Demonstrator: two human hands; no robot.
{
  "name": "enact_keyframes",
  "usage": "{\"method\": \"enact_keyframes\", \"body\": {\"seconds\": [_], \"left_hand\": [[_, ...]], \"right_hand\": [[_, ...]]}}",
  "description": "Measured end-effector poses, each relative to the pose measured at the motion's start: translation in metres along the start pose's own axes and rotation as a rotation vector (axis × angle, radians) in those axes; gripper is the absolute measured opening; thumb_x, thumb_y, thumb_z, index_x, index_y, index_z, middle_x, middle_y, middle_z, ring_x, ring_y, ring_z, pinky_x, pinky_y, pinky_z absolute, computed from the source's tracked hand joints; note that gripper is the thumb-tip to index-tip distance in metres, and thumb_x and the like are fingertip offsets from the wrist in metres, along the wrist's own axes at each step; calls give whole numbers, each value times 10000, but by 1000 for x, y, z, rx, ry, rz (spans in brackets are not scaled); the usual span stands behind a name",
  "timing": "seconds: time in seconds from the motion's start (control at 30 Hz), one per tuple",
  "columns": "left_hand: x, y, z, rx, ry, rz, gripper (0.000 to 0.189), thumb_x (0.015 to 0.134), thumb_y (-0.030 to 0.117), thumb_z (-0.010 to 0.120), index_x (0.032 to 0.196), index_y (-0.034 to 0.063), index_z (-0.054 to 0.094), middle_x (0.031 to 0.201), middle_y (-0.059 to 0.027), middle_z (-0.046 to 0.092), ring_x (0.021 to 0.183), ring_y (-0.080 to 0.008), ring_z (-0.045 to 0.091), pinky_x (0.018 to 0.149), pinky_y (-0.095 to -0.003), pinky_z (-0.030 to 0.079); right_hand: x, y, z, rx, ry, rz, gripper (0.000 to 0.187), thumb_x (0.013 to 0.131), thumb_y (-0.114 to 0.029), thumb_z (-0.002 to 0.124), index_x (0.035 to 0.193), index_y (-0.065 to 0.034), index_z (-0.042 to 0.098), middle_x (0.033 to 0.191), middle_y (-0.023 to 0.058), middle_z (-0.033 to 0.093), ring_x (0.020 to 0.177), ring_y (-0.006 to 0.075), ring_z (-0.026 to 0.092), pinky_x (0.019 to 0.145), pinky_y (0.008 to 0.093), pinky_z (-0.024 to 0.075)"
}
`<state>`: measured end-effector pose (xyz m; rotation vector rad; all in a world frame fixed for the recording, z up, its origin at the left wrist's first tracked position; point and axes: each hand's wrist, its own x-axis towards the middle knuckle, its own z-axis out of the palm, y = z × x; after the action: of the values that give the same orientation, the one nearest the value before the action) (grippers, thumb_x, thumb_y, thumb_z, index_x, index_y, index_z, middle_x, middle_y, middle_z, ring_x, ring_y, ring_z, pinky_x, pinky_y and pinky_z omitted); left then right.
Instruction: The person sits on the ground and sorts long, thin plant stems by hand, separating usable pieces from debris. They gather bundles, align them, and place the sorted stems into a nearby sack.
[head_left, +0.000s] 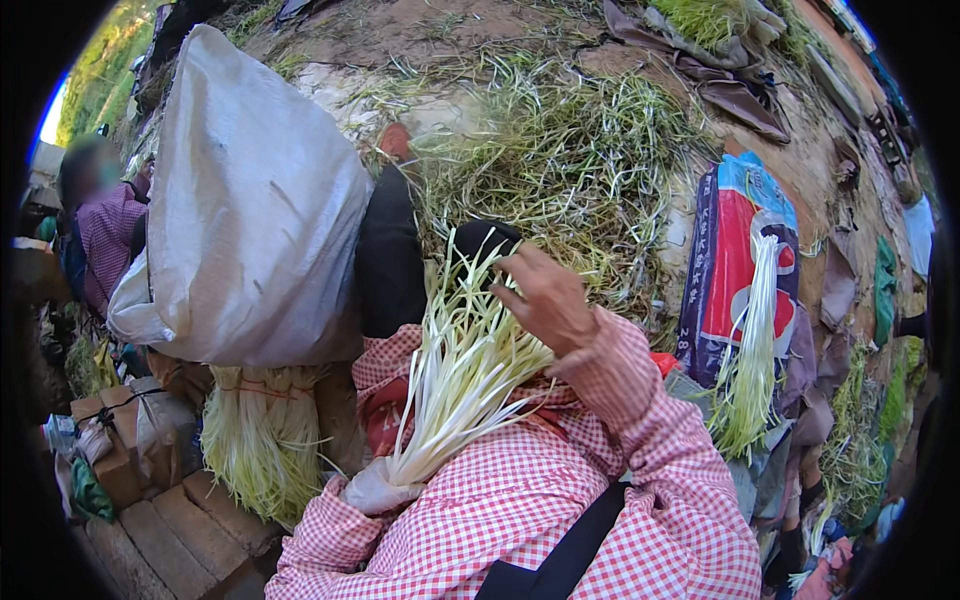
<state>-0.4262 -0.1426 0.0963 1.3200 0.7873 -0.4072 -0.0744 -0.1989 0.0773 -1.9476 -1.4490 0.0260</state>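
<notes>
A loose bunch of pale yellow-green leafy stalks (465, 360) lies across the person's lap, its white stem ends low and its leaf tips up. My left hand (381, 487), in a thin whitish glove, is closed around the stem ends. My right hand (546, 296), bare, is over the leaf tips at the upper right of the bunch, its fingers parted and bent; whether it pinches any leaf is hard to tell. To the right, a smaller bundle of the same stalks (757, 330) lies on a printed plastic sack (701, 277).
A big white woven sack (255, 210) stands at the left, with tied bundles of stalks (262, 442) below it near bricks (187, 532). Loose leaves (570, 157) are heaped on the ground ahead. Another person (109, 225) is at the far left.
</notes>
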Motion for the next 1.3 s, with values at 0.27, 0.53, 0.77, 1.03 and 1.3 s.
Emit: {"method": "enact_keyframes", "body": {"seconds": [0.27, 0.53, 0.77, 1.03, 1.3], "left_hand": [[-13, 11, 4, 229, 10, -192, 472, 786, 337, 671, 1157, 59, 576, 977, -114, 660, 880, -211, 626, 782, -320, 475], [-25, 107, -5, 1281, 67, 406, 105, 771, 213, 565, 823, 122, 567, 532, -68, 536, 480, -254, 579, 426, -382, 442], [-30, 131, -8, 1553, 77, 293, 58, 761, 139, 541, 796, 95, 552, 518, -34, 536, 462, -209, 576, 408, -355, 431], [-32, 150, -4, 1691, 92, 230, 73, 778, 154, 541, 798, 84, 548, 545, -57, 572, 481, -217, 595, 411, -341, 429], [-37, 156, -1, 1653, 63, 192, 80, 791, 150, 526, 817, 77, 543, 560, -69, 586, 495, -222, 603, 433, -362, 443]], "right_hand": [[-2, 99, 24, -122, -16, 272, 95, 864, -102, 496, 783, -51, 493, 681, 95, 510, 557, 192, 505, 452, 315, 455], [-24, 146, -50, 135, -48, 411, 184, 819, -155, 615, 961, -45, 575, 768, 97, 584, 649, 242, 557, 637, 335, 470], [6, 69, -107, 462, 145, 556, 193, 846, -47, 574, 1037, -46, 605, 881, 72, 643, 721, 171, 599, 615, 261, 512], [10, -6, -8, 575, -213, -191, 223, 791, -26, 591, 1011, -63, 593, 938, 105, 506, 808, 283, 553, 707, 354, 474], [0, 0, -44, 503, -411, -58, 305, 815, -75, 583, 1118, -67, 551, 982, 122, 627, 777, 296, 628, 659, 357, 518]]}}
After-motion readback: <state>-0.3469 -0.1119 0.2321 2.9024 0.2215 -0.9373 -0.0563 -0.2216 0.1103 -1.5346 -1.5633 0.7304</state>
